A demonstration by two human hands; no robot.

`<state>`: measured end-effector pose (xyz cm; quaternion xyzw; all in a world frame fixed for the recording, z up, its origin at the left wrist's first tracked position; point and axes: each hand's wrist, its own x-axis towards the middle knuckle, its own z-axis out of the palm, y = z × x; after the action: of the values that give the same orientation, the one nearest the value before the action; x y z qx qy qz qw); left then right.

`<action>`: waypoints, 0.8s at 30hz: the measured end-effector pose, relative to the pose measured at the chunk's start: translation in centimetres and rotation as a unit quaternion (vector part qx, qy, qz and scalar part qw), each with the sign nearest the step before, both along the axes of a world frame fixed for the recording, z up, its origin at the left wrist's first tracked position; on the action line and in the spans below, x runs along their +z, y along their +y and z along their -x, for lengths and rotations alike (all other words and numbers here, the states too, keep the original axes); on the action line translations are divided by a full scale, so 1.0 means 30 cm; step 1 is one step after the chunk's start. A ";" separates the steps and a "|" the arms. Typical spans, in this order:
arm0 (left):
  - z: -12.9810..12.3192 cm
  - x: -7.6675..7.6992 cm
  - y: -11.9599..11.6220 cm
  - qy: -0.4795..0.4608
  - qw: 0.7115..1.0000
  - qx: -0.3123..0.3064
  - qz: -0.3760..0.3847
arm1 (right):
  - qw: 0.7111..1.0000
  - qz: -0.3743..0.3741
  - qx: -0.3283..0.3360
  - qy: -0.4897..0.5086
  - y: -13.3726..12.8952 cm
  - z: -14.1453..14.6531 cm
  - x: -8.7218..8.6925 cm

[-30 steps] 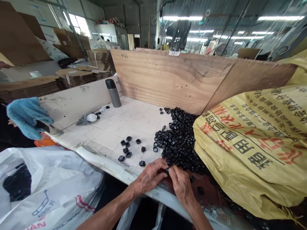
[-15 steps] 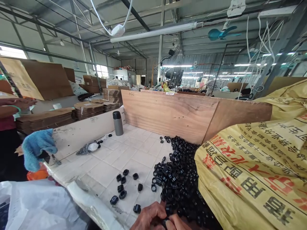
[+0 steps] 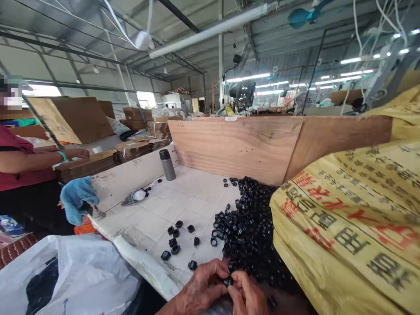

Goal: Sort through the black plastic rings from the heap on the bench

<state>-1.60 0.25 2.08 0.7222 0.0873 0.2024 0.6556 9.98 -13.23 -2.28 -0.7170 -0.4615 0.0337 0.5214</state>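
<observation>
Close to the table's near edge, my left hand (image 3: 207,282) and my right hand (image 3: 246,294) meet with fingertips pinched together. Between them is a small black ring-shaped plastic part (image 3: 227,280), mostly covered by the fingers. Just beyond them spreads a large pile of black plastic rings (image 3: 249,218). Left of the pile, several loose black parts (image 3: 176,249) lie scattered on the pale tabletop (image 3: 147,232). One loose part (image 3: 192,265) lies close to my left hand.
A yellow printed sack (image 3: 315,210) borders the pile on the right. Wooden board (image 3: 229,144) walls the back. A grey bottle (image 3: 167,165), a small bag (image 3: 133,197) and a blue towel (image 3: 77,199) are to the left. A white bag (image 3: 88,267) lies nearer; a person (image 3: 19,162) stands far left.
The view has turned left and down, so more of my hands and of the person at left shows. My hands stay together at the black part.
</observation>
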 end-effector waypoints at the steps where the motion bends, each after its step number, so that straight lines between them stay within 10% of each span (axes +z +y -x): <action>1: 0.003 0.012 0.000 0.007 0.999 -0.005 -0.044 | 1.000 0.008 0.015 0.005 -0.010 0.003 0.033; 10: 0.022 0.024 0.006 0.001 0.984 -0.032 -0.175 | 0.991 0.132 0.020 -0.009 -0.009 0.011 0.155; 17: 0.000 0.047 0.007 0.055 0.995 -0.029 0.082 | 0.993 0.114 0.018 0.038 -0.028 0.031 0.208; 24: -0.014 0.042 0.025 0.010 1.000 -0.026 0.011 | 0.974 0.132 -0.025 0.183 -0.021 0.033 0.219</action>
<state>-1.18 1.00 3.33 0.7188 0.0774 0.1766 0.6680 8.98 -13.88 4.30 -0.7721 -0.3320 0.2118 0.4987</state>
